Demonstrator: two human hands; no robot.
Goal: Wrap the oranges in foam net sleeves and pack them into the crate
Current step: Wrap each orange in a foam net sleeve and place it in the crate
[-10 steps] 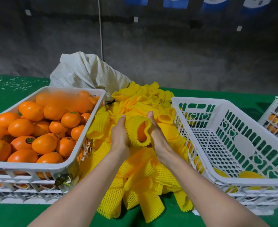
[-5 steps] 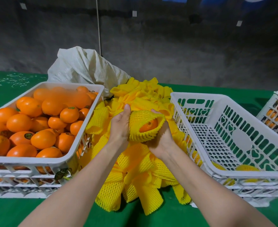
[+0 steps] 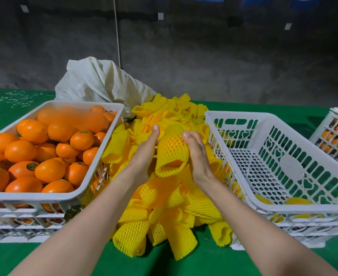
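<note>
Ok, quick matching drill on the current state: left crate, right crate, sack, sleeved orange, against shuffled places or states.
Things:
1. left crate
2. right crate
3. sack
4. sleeved orange

Places or states:
A. held between left hand and right hand
B. full of bare oranges
C. behind the sleeve pile
D. nearly empty

Pairs: 1-B, 2-D, 3-C, 4-A

Foreground was bright and evenly lit, with soft shadows only under the sleeve pile (image 3: pixel 164 196); the back wall (image 3: pixel 204 66) was dim. Far oranges (image 3: pixel 74 118) looked smeared, and wide-angle bending curved the frame edges. Rest was sharp.
</note>
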